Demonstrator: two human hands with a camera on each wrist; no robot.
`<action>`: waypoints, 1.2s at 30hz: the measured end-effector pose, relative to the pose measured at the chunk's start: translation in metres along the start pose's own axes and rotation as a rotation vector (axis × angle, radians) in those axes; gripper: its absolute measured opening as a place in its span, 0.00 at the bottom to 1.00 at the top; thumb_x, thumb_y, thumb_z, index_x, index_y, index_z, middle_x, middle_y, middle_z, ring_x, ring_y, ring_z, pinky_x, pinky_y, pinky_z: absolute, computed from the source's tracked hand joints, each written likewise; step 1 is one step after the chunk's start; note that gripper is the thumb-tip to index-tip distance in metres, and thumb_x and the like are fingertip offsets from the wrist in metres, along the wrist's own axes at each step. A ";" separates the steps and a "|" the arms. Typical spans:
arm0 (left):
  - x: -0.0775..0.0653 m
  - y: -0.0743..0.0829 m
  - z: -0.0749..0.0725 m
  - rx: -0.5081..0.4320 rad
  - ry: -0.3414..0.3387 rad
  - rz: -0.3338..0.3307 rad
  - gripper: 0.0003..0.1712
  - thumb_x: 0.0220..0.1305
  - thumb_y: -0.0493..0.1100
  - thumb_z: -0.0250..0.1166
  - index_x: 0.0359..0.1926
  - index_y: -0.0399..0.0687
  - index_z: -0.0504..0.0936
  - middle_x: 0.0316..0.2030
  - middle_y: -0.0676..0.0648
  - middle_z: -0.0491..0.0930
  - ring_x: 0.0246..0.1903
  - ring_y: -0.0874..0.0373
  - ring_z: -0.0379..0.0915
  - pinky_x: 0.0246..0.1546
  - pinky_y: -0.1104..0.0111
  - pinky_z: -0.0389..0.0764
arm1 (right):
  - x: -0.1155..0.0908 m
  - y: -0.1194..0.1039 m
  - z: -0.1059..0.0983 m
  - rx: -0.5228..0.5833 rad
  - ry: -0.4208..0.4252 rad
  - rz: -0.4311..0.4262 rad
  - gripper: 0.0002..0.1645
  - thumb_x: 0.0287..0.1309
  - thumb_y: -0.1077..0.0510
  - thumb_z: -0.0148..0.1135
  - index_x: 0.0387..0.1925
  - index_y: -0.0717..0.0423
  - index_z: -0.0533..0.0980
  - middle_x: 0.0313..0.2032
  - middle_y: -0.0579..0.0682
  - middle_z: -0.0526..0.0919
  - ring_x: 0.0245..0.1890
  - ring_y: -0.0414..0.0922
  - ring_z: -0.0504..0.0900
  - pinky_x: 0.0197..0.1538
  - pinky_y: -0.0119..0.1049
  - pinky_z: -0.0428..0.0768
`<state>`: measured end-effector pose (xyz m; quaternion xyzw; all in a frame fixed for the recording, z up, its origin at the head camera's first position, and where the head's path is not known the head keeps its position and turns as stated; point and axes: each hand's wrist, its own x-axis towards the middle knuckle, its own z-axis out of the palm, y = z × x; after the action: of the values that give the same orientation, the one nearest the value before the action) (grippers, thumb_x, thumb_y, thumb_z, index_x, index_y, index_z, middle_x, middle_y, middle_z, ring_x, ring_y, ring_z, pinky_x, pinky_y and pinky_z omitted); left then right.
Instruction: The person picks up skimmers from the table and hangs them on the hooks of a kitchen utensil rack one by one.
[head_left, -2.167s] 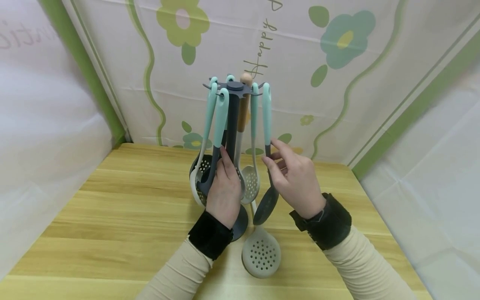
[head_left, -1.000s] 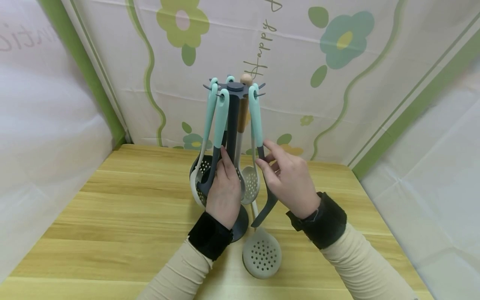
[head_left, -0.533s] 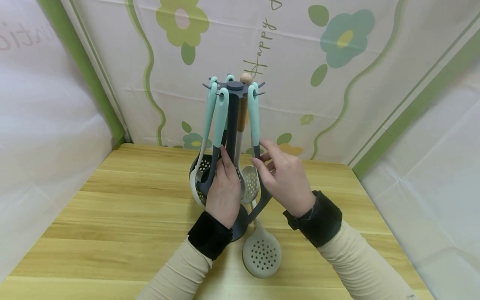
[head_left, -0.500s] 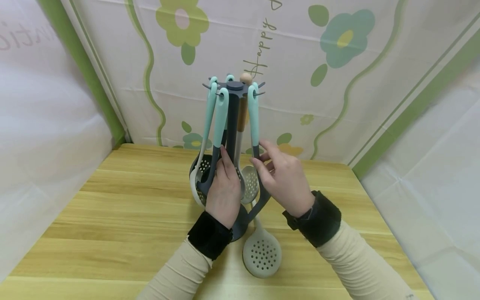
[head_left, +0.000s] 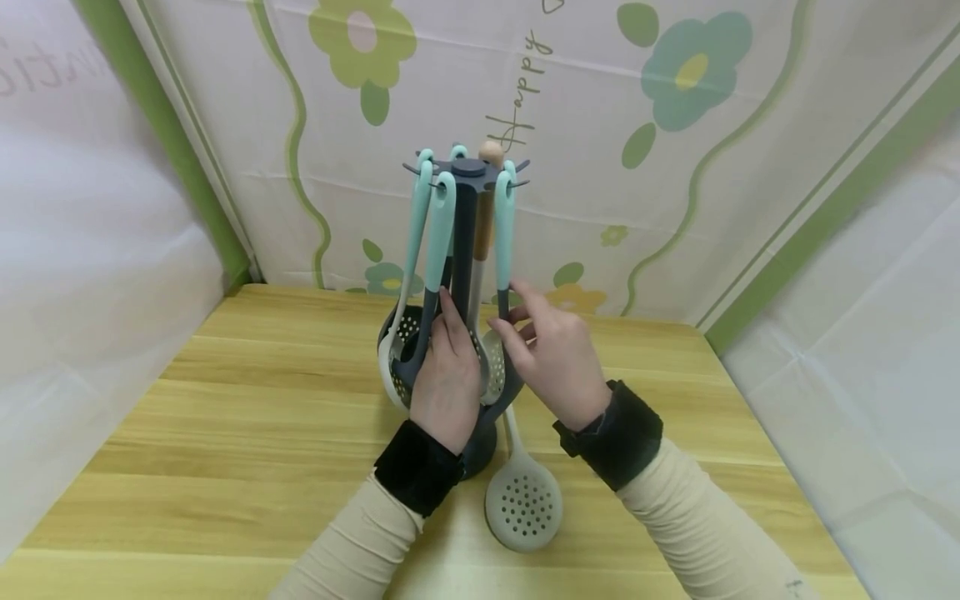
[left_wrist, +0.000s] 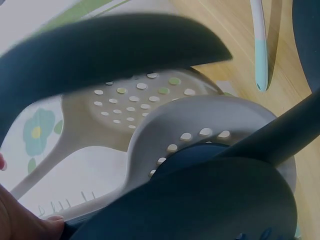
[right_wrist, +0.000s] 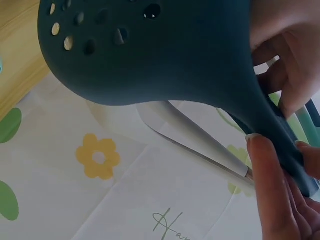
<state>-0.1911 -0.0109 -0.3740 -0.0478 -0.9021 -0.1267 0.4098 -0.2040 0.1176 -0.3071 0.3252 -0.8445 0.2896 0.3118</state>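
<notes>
A dark utensil stand (head_left: 465, 242) rises from the table, with several teal-handled utensils hanging from its top hooks. My right hand (head_left: 555, 354) pinches the neck of a dark skimmer (right_wrist: 135, 60), just below its teal handle (head_left: 505, 237). A hook tip pokes through that handle's hole. Round holes show in its head in the right wrist view. My left hand (head_left: 447, 379) holds the stand's post low down, behind a dark ladle (head_left: 416, 362); its curled fingers are partly hidden in the head view. A pale skimmer (head_left: 522, 504) lies on the table by the stand's base.
Beside the dark ladle hangs a pale slotted utensil (head_left: 387, 367). A wooden handle with a ball end (head_left: 491, 152) hangs at the back of the stand. Fabric walls (head_left: 585, 200) stand behind and at both sides of the wooden table (head_left: 262, 433).
My right hand has moved left with the dark skimmer, whose head has turned edge-on and swung in toward the post. Its handle top shifted left onto a front hook. The left hand stays put.
</notes>
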 end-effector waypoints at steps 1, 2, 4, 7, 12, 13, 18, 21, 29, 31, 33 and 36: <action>0.000 0.000 0.000 0.002 0.002 -0.001 0.39 0.67 0.30 0.62 0.71 0.21 0.51 0.52 0.29 0.75 0.38 0.46 0.83 0.29 0.66 0.84 | 0.000 0.000 0.001 0.000 0.001 0.001 0.27 0.60 0.62 0.68 0.57 0.71 0.73 0.31 0.59 0.88 0.24 0.48 0.87 0.28 0.41 0.85; 0.000 0.000 0.000 0.005 0.003 -0.001 0.39 0.67 0.30 0.62 0.71 0.21 0.52 0.52 0.29 0.75 0.38 0.46 0.83 0.29 0.66 0.84 | 0.000 0.000 0.002 0.001 0.004 0.001 0.26 0.60 0.62 0.68 0.57 0.71 0.73 0.31 0.59 0.88 0.24 0.48 0.87 0.28 0.41 0.85; 0.000 0.000 0.000 0.013 0.008 0.000 0.39 0.67 0.31 0.62 0.71 0.21 0.52 0.52 0.29 0.74 0.39 0.46 0.83 0.30 0.66 0.84 | 0.000 0.000 0.003 -0.002 0.007 0.001 0.26 0.61 0.62 0.67 0.57 0.71 0.73 0.31 0.58 0.88 0.24 0.48 0.87 0.28 0.40 0.85; 0.001 0.000 0.000 0.025 0.011 0.003 0.39 0.67 0.31 0.62 0.71 0.21 0.52 0.53 0.29 0.74 0.42 0.46 0.82 0.33 0.66 0.85 | 0.000 0.000 0.005 -0.003 0.018 0.003 0.24 0.61 0.62 0.67 0.56 0.70 0.73 0.31 0.58 0.87 0.24 0.47 0.86 0.28 0.41 0.85; 0.001 -0.001 0.000 0.026 -0.001 -0.001 0.40 0.67 0.31 0.62 0.71 0.21 0.51 0.54 0.29 0.74 0.45 0.45 0.82 0.34 0.66 0.85 | 0.001 0.002 0.009 0.031 0.036 0.013 0.23 0.61 0.61 0.67 0.54 0.68 0.74 0.30 0.58 0.87 0.23 0.48 0.87 0.29 0.42 0.86; 0.001 -0.001 0.000 0.028 -0.002 -0.002 0.39 0.67 0.31 0.61 0.71 0.21 0.51 0.54 0.29 0.74 0.44 0.45 0.82 0.33 0.66 0.85 | 0.001 0.003 0.009 0.038 0.040 0.016 0.22 0.61 0.61 0.67 0.54 0.67 0.74 0.30 0.58 0.87 0.23 0.48 0.87 0.29 0.42 0.86; 0.001 0.000 -0.001 0.024 0.004 -0.002 0.40 0.67 0.31 0.62 0.71 0.22 0.51 0.52 0.29 0.75 0.42 0.46 0.82 0.31 0.67 0.84 | 0.000 0.004 0.013 0.058 0.060 0.030 0.20 0.61 0.60 0.68 0.52 0.65 0.75 0.30 0.58 0.87 0.23 0.48 0.87 0.28 0.41 0.86; 0.001 -0.001 -0.001 0.016 0.005 0.003 0.39 0.67 0.31 0.62 0.71 0.21 0.51 0.52 0.29 0.75 0.42 0.46 0.82 0.31 0.67 0.84 | -0.002 0.005 0.014 0.073 0.067 0.045 0.20 0.61 0.60 0.68 0.52 0.65 0.75 0.30 0.58 0.87 0.23 0.48 0.87 0.28 0.41 0.87; 0.000 -0.002 0.000 -0.001 -0.010 0.015 0.38 0.69 0.31 0.60 0.71 0.21 0.50 0.53 0.28 0.74 0.41 0.46 0.83 0.30 0.66 0.84 | -0.005 0.008 0.016 0.129 0.066 0.090 0.20 0.61 0.60 0.68 0.52 0.63 0.77 0.32 0.57 0.87 0.25 0.48 0.87 0.30 0.39 0.87; 0.000 -0.002 0.000 -0.002 -0.011 0.016 0.38 0.69 0.31 0.60 0.71 0.21 0.50 0.53 0.28 0.74 0.41 0.46 0.83 0.30 0.66 0.84 | -0.006 0.008 0.017 0.152 0.066 0.106 0.20 0.61 0.60 0.68 0.52 0.62 0.77 0.32 0.57 0.87 0.26 0.47 0.87 0.30 0.38 0.87; 0.000 -0.002 0.000 -0.004 -0.010 0.016 0.39 0.69 0.31 0.60 0.71 0.21 0.50 0.53 0.29 0.75 0.41 0.46 0.83 0.30 0.66 0.84 | -0.007 0.009 0.017 0.172 0.070 0.118 0.19 0.61 0.60 0.68 0.52 0.61 0.78 0.33 0.56 0.87 0.26 0.47 0.87 0.29 0.37 0.87; 0.001 -0.003 0.000 -0.007 -0.003 0.017 0.38 0.68 0.30 0.60 0.71 0.21 0.51 0.53 0.28 0.75 0.40 0.46 0.83 0.30 0.66 0.85 | -0.010 0.009 0.018 0.189 0.077 0.125 0.19 0.60 0.60 0.69 0.52 0.61 0.78 0.34 0.57 0.87 0.26 0.47 0.87 0.29 0.38 0.86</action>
<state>-0.1920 -0.0134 -0.3741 -0.0570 -0.9017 -0.1263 0.4096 -0.2108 0.1145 -0.3279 0.2887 -0.8195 0.3989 0.2932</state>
